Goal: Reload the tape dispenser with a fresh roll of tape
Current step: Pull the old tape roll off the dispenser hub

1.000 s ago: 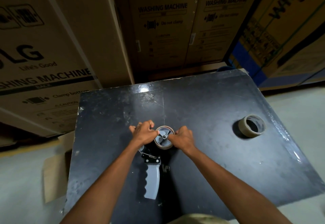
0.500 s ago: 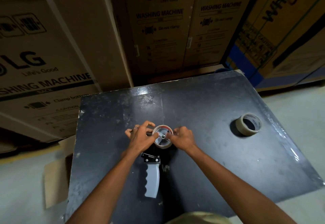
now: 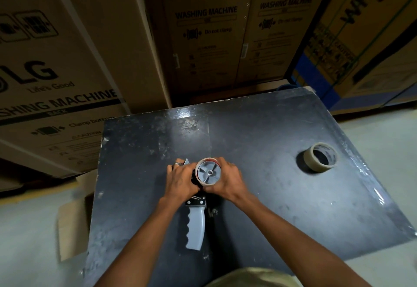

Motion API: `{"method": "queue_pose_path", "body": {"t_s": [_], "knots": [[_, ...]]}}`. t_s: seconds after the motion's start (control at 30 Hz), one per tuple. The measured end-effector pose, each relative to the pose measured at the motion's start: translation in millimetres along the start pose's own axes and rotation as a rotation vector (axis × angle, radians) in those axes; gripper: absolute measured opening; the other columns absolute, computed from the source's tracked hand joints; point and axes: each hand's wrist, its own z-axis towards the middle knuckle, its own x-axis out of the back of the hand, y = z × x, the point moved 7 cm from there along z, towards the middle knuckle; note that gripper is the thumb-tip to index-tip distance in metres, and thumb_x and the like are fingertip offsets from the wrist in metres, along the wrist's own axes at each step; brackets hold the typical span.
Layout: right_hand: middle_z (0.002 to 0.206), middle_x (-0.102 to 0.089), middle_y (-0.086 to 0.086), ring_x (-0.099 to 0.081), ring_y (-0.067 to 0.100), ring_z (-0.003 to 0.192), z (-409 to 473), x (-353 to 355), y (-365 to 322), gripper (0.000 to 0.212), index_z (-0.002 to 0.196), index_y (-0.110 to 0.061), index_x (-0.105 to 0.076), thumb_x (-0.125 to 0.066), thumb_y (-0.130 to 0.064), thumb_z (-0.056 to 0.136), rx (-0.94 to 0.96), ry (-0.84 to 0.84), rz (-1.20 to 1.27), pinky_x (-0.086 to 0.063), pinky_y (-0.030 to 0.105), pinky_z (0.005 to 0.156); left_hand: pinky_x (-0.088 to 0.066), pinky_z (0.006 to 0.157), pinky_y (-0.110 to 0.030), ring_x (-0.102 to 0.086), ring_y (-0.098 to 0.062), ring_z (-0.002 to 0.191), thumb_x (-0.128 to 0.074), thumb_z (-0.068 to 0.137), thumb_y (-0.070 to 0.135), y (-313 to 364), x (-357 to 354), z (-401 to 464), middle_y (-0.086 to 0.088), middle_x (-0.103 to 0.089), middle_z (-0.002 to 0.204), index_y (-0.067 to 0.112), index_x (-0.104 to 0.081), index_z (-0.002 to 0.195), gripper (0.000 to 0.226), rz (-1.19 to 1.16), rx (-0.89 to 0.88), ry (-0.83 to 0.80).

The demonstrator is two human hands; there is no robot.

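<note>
The tape dispenser (image 3: pixel 195 228) lies on the black table (image 3: pixel 270 196), its grey handle pointing toward me. On its grey spoked hub sits a nearly spent tape core (image 3: pixel 208 171) with a red inner edge. My right hand (image 3: pixel 228 181) curls its fingers round the right side of that core. My left hand (image 3: pixel 181 179) grips the dispenser's head just left of the core, a ring on one finger. A fresh roll of beige tape (image 3: pixel 320 157) lies flat at the table's right side, well apart from both hands.
Tall cardboard washing-machine boxes (image 3: pixel 209 31) stand close behind the table, with another big box (image 3: pixel 52 72) to the left. A folded cardboard sheet (image 3: pixel 72 216) leans at the table's left edge. Pale floor shows on both sides.
Both hands have tightened round the hub: my right hand now wraps further over the core, and my left hand has closed in on the dispenser head. The dispenser and the fresh roll stay put.
</note>
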Motion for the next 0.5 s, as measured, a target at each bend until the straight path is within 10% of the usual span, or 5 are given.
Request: {"method": "queue_pose_path", "body": {"t_s": [0.27,0.5], "knots": [[0.099,-0.077,-0.007,-0.073,0.015,0.088,0.9,4.4,1.4,0.073,0.117,-0.024,-0.065,-0.082,-0.056,0.053,0.061,0.053,-0.017,-0.053,0.020,0.081,-0.034,0.085,-0.034,-0.050,-0.021,0.109,-0.066,0.067,0.035,2.9,-1.5,3.7,0.010,-0.065,0.090,0.027,-0.066,0.088,0.022,0.086,0.013,0.035],[0.101,-0.077,-0.005,-0.073,0.012,0.087,-2.5,10.8,-3.1,0.071,0.119,-0.020,-0.068,-0.087,-0.045,0.055,0.116,0.049,0.012,-0.043,0.004,0.077,-0.032,0.090,-0.035,-0.044,-0.019,0.120,-0.071,0.062,0.034,3.3,-3.3,3.1,0.018,-0.057,0.117,0.031,-0.066,0.110,0.048,0.075,-0.040,-0.001]]}}
